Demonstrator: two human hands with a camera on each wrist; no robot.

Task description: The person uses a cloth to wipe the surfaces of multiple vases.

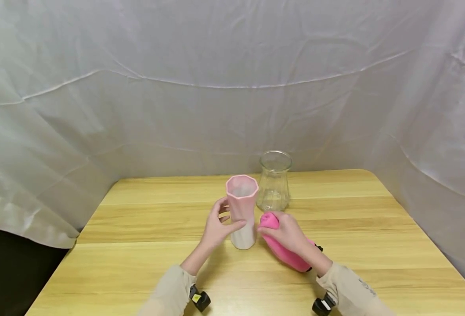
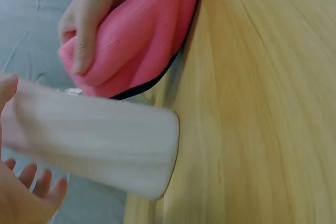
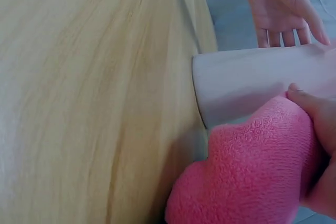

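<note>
Pink vase (image 1: 242,217) mid-table w/ left hand (image 1: 216,228) open round it, right hand (image 1: 287,232) gripping pink cloth (image 1: 283,252).

My right hand (image 1: 289,232) covered part of the pink cloth (image 1: 285,254); the pink vase (image 1: 242,210) hid the glass vase's (image 1: 274,182) left edge.

A tall faceted ceramic vase (image 1: 243,215), pink at its angular rim and fading to white toward the base, stands upright on the wooden table with its mouth open upward. It sits between the two hands: just right of the left hand (image 1: 216,228), whose thumb lies across its front and whose fingers reach behind it. A bright pink, fuzzy rolled cloth (image 1: 281,245) lies slanted under the right hand (image 1: 287,232), which grips its upper end right beside the vase's lower wall.
</note>
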